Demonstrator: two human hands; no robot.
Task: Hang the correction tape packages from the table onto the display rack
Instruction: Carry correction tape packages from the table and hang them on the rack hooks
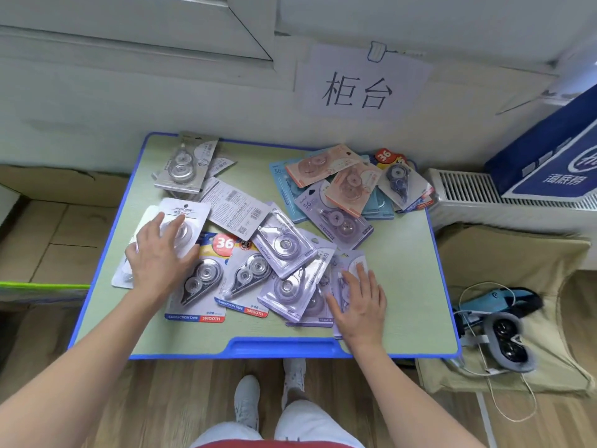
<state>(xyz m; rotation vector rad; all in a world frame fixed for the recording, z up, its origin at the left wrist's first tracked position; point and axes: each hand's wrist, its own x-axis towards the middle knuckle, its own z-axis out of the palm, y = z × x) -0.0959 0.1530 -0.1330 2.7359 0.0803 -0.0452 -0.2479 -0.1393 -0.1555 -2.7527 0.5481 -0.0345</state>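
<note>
A small desk (pixel 407 286) is seen from above. Its top is smooth and pale green, and it is bounded by a raised blue plastic rim with rounded corners. A long moulded handle recess (pixel 281 345) is set in the middle of the near edge.

The correction tape packages (pixel 284 250) are all found lying flat on the desk, loosely overlapped. Each is a flat printed card under a clear, glossy blister, through which round reels are seen. Grey cards (pixel 182 166) are stacked at the far left corner. Peach, light blue and lavender cards (pixel 336 185) are heaped toward the far right corner. One card (pixel 235 208) is turned printed back up near the middle.

The left hand (pixel 158 253) is laid on a white-carded package (pixel 189 215) near the left edge, fingers spread and straight; nothing is gripped. The right hand (pixel 363 302) is laid flat on a lavender package (pixel 353 265) by the near edge, just right of the recess, fingers straight and close together; nothing is gripped there either. Between the hands, red-badged packages (pixel 210 286) marked "SMOOTH" and further lavender ones are overlapped.

A paper sign (pixel 361 88) with two black characters is fixed to the wall behind the far edge. Off the right edge, a blue carton (pixel 549 150) is seen above a white slatted grille (pixel 468 192), and a headset (pixel 507 341) with a white cord rests on a beige cushion (pixel 452 379). Cardboard boxes (pixel 48 227) are noted off the left edge.
</note>
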